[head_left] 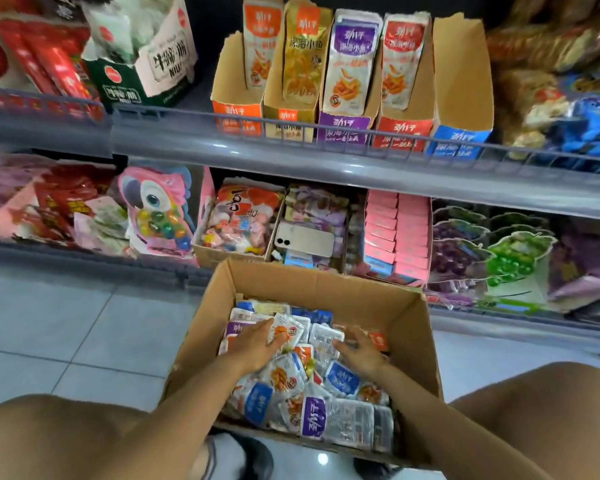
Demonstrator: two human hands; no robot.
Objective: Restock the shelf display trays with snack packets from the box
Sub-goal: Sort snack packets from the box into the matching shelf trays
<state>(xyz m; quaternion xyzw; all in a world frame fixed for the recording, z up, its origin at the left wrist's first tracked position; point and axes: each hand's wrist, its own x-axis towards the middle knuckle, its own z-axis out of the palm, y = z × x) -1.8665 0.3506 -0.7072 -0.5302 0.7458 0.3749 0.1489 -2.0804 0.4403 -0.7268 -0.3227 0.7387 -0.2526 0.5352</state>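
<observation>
Snack packets [343, 420] fill the box [326, 285] over tiled floor [66, 334], left hand [257, 344] and right hand [359, 351] spread flat atop.

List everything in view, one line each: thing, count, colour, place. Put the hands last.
cardboard box: one, brown, open, in front of the lower shelf
snack packets: many, white with blue, purple or orange labels, in the box
display trays: five, orange, gold, purple, red, blue fronts, upper shelf
phone: one, white, lower shelf, on packets
small boxes: many, pink, lower shelf, right of phone
parrot-shaped pack: one, pink, lower shelf, left
left hand: one, on packets in box
right hand: one, on packets in box
</observation>
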